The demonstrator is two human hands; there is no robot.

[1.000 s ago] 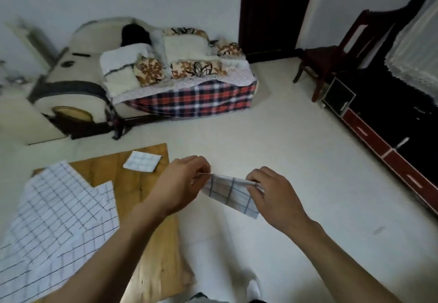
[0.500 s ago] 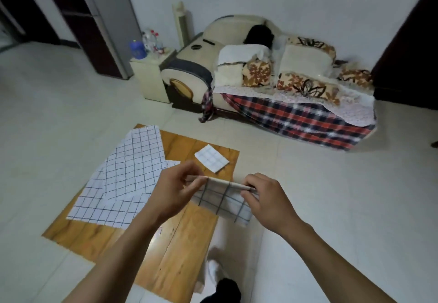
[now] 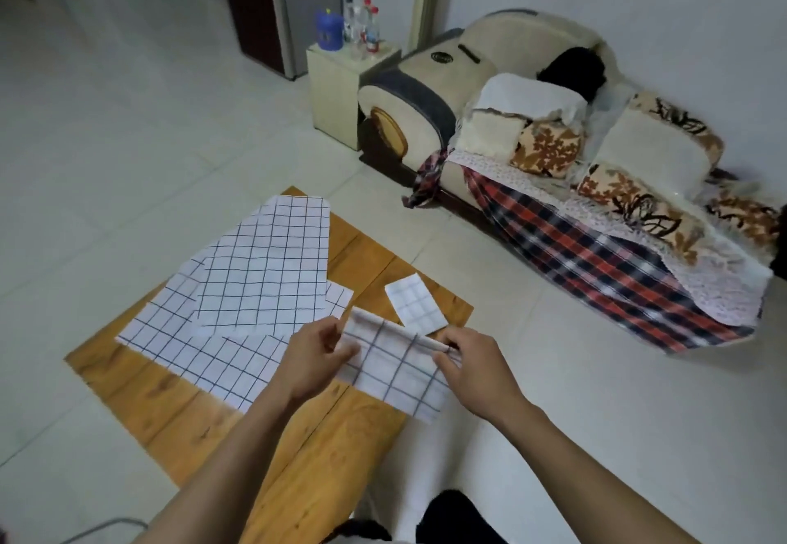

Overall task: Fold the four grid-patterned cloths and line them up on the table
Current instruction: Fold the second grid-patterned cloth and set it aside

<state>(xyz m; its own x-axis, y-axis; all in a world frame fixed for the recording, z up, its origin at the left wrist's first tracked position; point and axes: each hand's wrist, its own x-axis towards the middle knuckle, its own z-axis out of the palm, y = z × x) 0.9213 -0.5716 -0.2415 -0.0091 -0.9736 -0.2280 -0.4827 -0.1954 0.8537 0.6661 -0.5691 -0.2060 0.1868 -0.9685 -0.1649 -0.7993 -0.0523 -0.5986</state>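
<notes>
Dim, flat indoor light w/ a cool grey-green cast, no clear source and no glare; shadows weak, just a soft dark patch under the sofa [image 3: 566, 151] front and a faint one by the counter [image 3: 238, 424] edge. Strong wide-angle distortion: floor tile lines and the door frame [image 3: 255, 6] bow toward the edges. Overall soft/low-res w/ compression smear, slight motion blur on the left hand [image 3: 317, 358], right hand [image 3: 477, 369] and the held cloth [image 3: 396, 366]; far corners mushy.

head-worn view, angled down, table [image 3: 179, 407] close below
</notes>
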